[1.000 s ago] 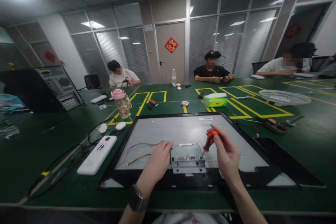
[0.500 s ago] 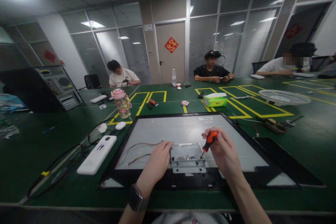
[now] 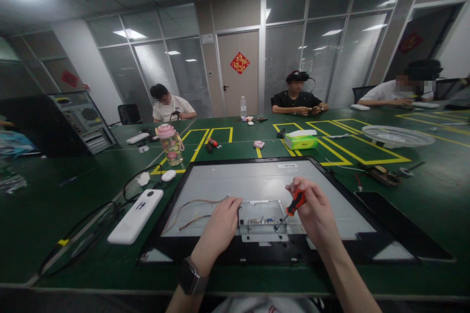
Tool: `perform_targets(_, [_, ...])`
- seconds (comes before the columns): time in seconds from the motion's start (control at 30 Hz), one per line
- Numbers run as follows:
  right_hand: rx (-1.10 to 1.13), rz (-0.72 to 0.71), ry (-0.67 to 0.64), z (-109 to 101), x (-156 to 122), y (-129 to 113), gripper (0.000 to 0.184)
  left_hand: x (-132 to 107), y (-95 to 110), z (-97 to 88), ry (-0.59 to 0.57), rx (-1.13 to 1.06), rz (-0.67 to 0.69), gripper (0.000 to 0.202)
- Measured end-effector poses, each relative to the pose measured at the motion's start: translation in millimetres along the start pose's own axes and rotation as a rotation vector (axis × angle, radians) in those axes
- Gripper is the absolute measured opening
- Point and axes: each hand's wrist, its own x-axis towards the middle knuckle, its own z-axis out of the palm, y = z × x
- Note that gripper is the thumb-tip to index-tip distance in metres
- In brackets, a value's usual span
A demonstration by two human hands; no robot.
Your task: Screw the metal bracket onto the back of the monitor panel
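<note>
A screen panel [image 3: 213,181] with a black frame lies flat on the table in front of me, its pale grey back facing up. On its lower middle sits a metal bracket [image 3: 262,237] with a row of connector ports. My left hand [image 3: 222,220] grips the bracket's left edge, fingers close together; their tips are partly hidden. My right hand [image 3: 316,210] holds a red and black screwdriver [image 3: 295,201], tilted, its tip down at the bracket's right end near the ports. Loose thin cables [image 3: 194,201] lie on the panel left of my left hand.
Left of the panel are a white power bank [image 3: 135,216], black cables and a pink-lided bottle [image 3: 169,144]. A black flat panel [image 3: 404,225] lies to the right. Beyond stand a green tissue pack [image 3: 301,142] and a white round grille [image 3: 398,135]. Several people sit across the table.
My right hand has shifted slightly to the right and the screwdriver leans over more, its handle lower. My left hand and the panel stay in place.
</note>
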Motion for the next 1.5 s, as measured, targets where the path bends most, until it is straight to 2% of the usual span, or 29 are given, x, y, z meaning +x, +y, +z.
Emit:
perform_targets(0.23, [-0.010,0.031,-0.021,0.9,-0.4,0.3,0.023,-0.6,0.1,-0.3,0.004,-0.005,0.005,0.048])
perform_targets(0.37, [-0.088,-0.085,-0.015,-0.3,2.0,-0.6,0.030,0.6,0.1,0.7,0.005,-0.005,-0.001,0.049])
perform_targets(0.53, [-0.207,-0.200,0.004,-4.1,1.9,1.7,0.023,0.8,-1.6,3.1,0.026,-0.010,0.012,0.049])
perform_targets(0.67, [-0.452,-0.376,0.047,-2.0,-1.9,1.8,0.024,-0.1,-2.1,3.4,0.032,0.002,0.012,0.048])
perform_targets(0.73, [-0.529,-0.413,0.050,-1.6,-3.1,1.9,0.019,-0.2,-2.0,3.2,0.027,0.004,0.013,0.048])
perform_targets(0.8, [-0.508,-0.345,0.027,-2.8,-3.6,2.7,0.016,-0.3,-1.7,2.8,0.024,0.001,0.014,0.048])
perform_targets(0.93, [-0.337,-0.157,0.004,-5.1,-4.0,4.1,0.024,-0.3,-0.6,1.5,0.026,-0.009,0.013,0.049])
perform_targets(1.1, [-0.261,-0.157,0.024,-3.1,-2.9,2.1,0.018,-0.4,-0.7,0.8,0.018,-0.020,0.009,0.048])
perform_targets(1.33, [-0.112,-0.026,0.024,1.0,-3.6,1.0,0.025,-0.2,-0.2,1.3,0.020,-0.012,0.001,0.049])
perform_targets(1.5, [-0.129,-0.113,0.009,1.0,-2.0,-1.4,0.018,-0.9,0.9,0.0,0.021,-0.006,0.007,0.048])
